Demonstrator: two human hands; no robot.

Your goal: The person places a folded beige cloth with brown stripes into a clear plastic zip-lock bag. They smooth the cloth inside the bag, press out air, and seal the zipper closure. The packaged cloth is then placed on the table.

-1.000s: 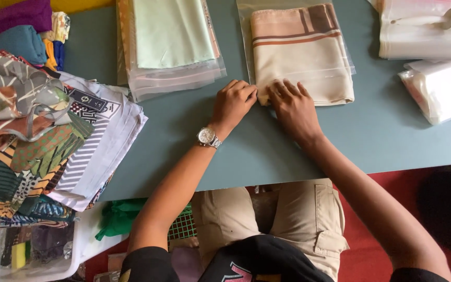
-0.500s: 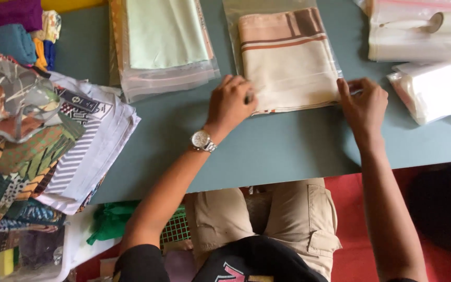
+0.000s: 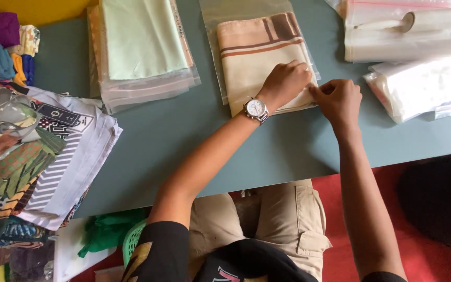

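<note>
A folded beige cloth with brown stripes lies inside a clear plastic bag (image 3: 251,52) on the grey-green table (image 3: 267,151). My left hand (image 3: 285,83), with a wristwatch, presses down on the bag's near right corner. My right hand (image 3: 337,99) pinches the same corner edge of the bag, fingers closed, touching my left hand.
A stack of bagged pale green cloths (image 3: 142,47) lies left of the bag. Patterned fabrics (image 3: 37,151) are piled at the left edge. Clear empty bags and a roll (image 3: 408,31) sit at the top right, with white bagged items (image 3: 424,86) below them.
My left hand has slid right along the bag's near edge to its right corner. My right hand has come in to meet it there.
</note>
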